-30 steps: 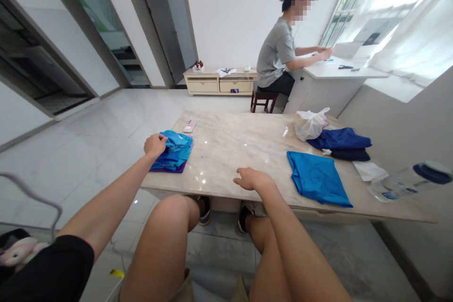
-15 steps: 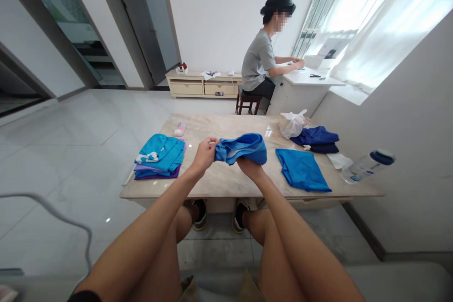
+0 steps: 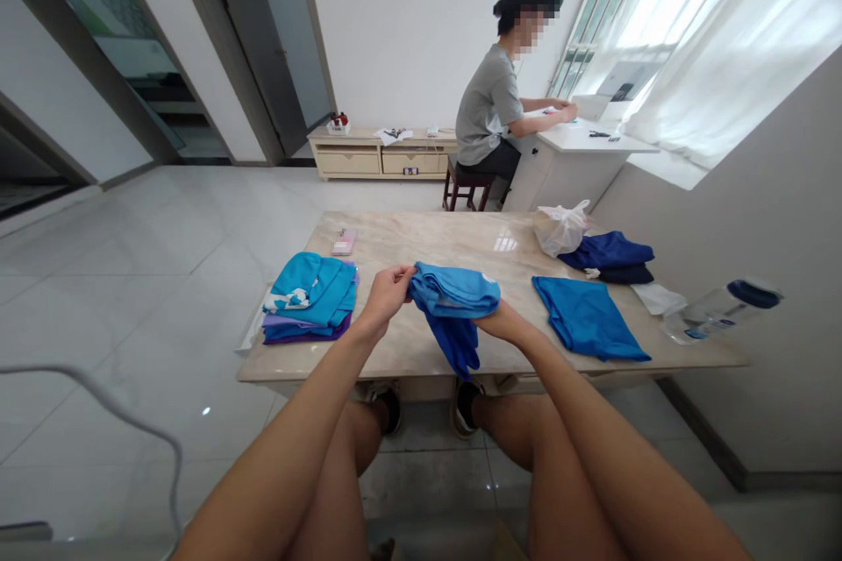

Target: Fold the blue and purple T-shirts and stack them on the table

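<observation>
Both of my hands hold a blue garment (image 3: 453, 307) above the near edge of the marble table (image 3: 421, 237). My left hand (image 3: 388, 294) pinches its left end. My right hand (image 3: 503, 323) is under its right side, fingers mostly covered by the cloth. Part of the garment hangs down between my hands. A stack of folded turquoise and purple clothes (image 3: 309, 298) lies left of my left hand. A flat blue garment (image 3: 585, 316) lies right of my right hand.
A white plastic bag (image 3: 560, 228) and dark blue folded clothes (image 3: 611, 256) sit at the table's far right, a plastic bottle (image 3: 720, 311) on its side at the right edge, a pink phone (image 3: 345, 242) at the far left. A person sits at a white desk (image 3: 579, 140) behind.
My left hand left the folded stack and both hands took up a blue garment; since half a second ago the garment has opened, with part now hanging down.
</observation>
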### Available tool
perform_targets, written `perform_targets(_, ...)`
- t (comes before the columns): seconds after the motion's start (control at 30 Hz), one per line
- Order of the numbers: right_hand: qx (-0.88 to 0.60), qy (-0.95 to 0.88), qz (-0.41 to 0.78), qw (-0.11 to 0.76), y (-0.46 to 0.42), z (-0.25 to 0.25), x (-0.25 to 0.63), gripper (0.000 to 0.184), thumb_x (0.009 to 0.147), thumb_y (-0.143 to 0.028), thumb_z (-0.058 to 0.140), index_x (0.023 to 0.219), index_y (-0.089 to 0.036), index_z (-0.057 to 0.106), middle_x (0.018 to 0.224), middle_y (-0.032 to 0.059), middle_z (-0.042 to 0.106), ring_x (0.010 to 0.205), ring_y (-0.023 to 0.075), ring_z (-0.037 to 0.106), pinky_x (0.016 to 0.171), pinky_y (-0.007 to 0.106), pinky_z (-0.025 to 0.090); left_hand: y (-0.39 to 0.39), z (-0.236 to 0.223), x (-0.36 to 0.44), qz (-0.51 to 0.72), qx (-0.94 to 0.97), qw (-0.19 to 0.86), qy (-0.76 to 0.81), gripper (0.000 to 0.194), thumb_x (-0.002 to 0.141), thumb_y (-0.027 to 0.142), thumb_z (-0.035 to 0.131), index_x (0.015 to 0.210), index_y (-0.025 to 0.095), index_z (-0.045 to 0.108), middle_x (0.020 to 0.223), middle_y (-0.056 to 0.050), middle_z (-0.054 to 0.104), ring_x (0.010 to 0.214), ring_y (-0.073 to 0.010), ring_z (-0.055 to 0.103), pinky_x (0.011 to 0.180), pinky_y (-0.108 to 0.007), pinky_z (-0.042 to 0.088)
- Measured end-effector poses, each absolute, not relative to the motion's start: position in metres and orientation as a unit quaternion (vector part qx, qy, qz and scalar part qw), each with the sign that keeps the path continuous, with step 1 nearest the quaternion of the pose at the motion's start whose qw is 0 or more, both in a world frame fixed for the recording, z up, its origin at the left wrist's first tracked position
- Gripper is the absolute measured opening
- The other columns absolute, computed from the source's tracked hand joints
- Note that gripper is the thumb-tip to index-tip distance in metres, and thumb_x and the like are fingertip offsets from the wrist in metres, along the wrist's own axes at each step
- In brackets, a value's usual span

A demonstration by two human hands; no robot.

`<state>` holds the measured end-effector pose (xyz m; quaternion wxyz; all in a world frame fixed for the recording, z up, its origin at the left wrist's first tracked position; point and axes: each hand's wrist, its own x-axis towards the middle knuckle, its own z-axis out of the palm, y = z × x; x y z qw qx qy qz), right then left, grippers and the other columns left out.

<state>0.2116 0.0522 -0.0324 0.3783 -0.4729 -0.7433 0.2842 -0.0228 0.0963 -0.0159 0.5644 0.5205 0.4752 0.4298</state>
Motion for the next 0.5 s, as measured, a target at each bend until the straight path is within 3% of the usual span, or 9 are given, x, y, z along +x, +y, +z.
perform_targets(0.07, -0.462, -0.728, 0.316, 0.397, 0.054, -0.025, 0.197, 0.04, 0.09, -0.046, 0.073, 0.123, -0.026, 0.082, 0.126, 0.0091, 0.082, 0.126, 0.0326, 0.072, 0.117, 0.05, 0.054, 0.092, -0.02, -0.023, 0.383, 0.547, 0.589, 0.455, 0.049, 0.077, 0.065, 0.085, 0.087, 0.018, 0.079, 0.073, -0.004, 0.072, 0.066, -0.0151, 0.062, 0.062, -0.025, 0.047)
perform_targets(0.17, -0.44, -0.719, 0.342, 0.415, 0.059, -0.02, 0.18, 0.026, 0.092, -0.043, 0.068, 0.099, -0.022, 0.082, 0.107, 0.0061, 0.083, 0.103, 0.0261, 0.073, 0.103, 0.041, 0.059, 0.088, -0.025, -0.019, 0.345, 0.566, 0.617, 0.424, 0.051, 0.075, 0.066, 0.087, 0.088, 0.017, 0.081, 0.074, -0.004, 0.073, 0.067, -0.0151, 0.062, 0.064, -0.025, 0.048)
perform_targets(0.3, -0.498, -0.682, 0.345, 0.41, 0.069, -0.023, 0.174, 0.033, 0.089, -0.049, 0.064, 0.076, -0.021, 0.076, 0.077, 0.0015, 0.075, 0.081, 0.0228, 0.067, 0.087, 0.038, 0.059, 0.093, -0.028, -0.023, 0.377, 0.562, 0.604, 0.42, 0.05, 0.073, 0.066, 0.088, 0.084, 0.017, 0.082, 0.074, -0.002, 0.073, 0.067, -0.0143, 0.058, 0.064, -0.025, 0.045)
perform_targets(0.4, -0.538, -0.632, 0.352, 0.432, 0.073, -0.026, 0.179, 0.037, 0.086, -0.054, 0.064, 0.072, -0.02, 0.072, 0.071, 0.0013, 0.071, 0.074, 0.0208, 0.065, 0.079, 0.036, 0.058, 0.1, -0.029, -0.035, 0.398, 0.562, 0.586, 0.428, 0.046, 0.075, 0.062, 0.088, 0.085, 0.018, 0.083, 0.081, -0.004, 0.076, 0.073, -0.0162, 0.061, 0.067, -0.026, 0.047)
perform_targets(0.5, -0.544, -0.562, 0.402, 0.476, 0.075, -0.028, 0.183, 0.038, 0.082, -0.057, 0.072, 0.08, -0.019, 0.074, 0.079, 0.003, 0.075, 0.081, 0.0213, 0.069, 0.083, 0.037, 0.06, 0.104, -0.03, -0.044, 0.397, 0.539, 0.607, 0.428, 0.042, 0.077, 0.058, 0.09, 0.088, 0.018, 0.083, 0.086, -0.005, 0.078, 0.08, -0.0177, 0.066, 0.075, -0.027, 0.052)
